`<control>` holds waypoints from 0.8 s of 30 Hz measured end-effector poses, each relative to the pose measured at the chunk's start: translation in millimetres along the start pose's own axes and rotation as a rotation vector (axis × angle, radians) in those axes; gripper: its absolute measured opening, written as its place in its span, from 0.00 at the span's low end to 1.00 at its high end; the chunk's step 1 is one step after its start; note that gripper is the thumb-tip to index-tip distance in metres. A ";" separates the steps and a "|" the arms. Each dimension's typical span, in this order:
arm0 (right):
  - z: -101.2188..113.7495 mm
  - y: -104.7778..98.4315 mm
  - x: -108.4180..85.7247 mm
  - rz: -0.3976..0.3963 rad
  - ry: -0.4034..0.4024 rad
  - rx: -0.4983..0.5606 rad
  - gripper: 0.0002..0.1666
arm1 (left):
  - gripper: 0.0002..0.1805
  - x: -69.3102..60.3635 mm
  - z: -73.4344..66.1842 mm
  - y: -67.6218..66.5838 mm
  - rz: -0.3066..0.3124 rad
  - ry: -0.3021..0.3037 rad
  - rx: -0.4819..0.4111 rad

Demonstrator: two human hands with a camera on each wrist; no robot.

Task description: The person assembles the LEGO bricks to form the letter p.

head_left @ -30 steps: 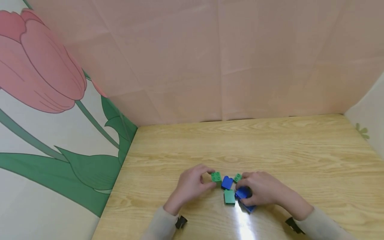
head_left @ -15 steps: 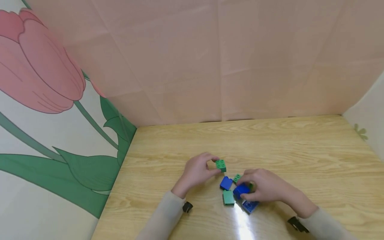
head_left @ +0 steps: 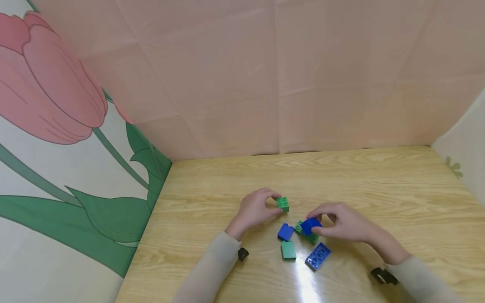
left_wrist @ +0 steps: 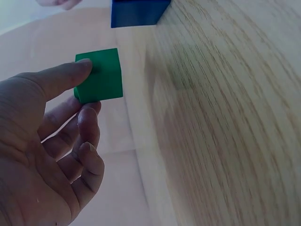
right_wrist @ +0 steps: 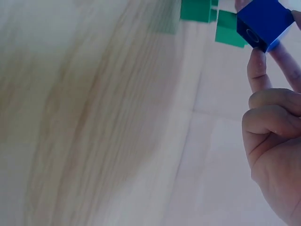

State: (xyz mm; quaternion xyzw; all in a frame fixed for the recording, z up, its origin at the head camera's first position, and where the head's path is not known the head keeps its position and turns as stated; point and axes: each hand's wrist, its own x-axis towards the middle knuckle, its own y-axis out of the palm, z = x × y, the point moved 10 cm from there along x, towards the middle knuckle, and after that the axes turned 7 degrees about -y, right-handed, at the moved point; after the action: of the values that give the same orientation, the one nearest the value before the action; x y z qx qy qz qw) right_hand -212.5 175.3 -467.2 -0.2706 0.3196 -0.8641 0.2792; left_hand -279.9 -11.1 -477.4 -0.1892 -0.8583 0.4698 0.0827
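My left hand (head_left: pixel 256 208) pinches a green toy brick (head_left: pixel 282 203) by its sides, studs facing up, between thumb and fingers. In the left wrist view that green brick (left_wrist: pixel 101 75) is held off the table. A small blue brick (head_left: pixel 310 225) is pinched in my right hand (head_left: pixel 348 221), above a longer green brick (head_left: pixel 312 238) that it partly hides. The right wrist view shows the blue brick (right_wrist: pixel 265 21) tilted, its hollow underside partly visible.
On the table (head_left: pixel 212 176) a blue brick (head_left: pixel 286 232) and a green brick (head_left: pixel 288 250) lie close together. To their right, a longer blue brick (head_left: pixel 318 256) has its hollow underside up. A pink cloth (head_left: pixel 235 84) hangs behind.
My left hand has carried its green brick away from me and rightward. The right hand has lifted the small blue brick from the pile, exposing the longer blue and green bricks.
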 end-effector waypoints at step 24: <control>-65.8 -15.6 -22.9 0.035 0.232 0.030 0.08 | 0.21 28.9 -1.4 21.3 0.046 -0.035 0.045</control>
State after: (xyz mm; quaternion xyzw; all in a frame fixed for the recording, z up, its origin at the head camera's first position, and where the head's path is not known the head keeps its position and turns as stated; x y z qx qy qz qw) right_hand -243.9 226.7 -505.6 -0.1588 0.3413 -0.8894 0.2592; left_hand -300.7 12.0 -495.6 -0.1987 -0.8444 0.4938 0.0611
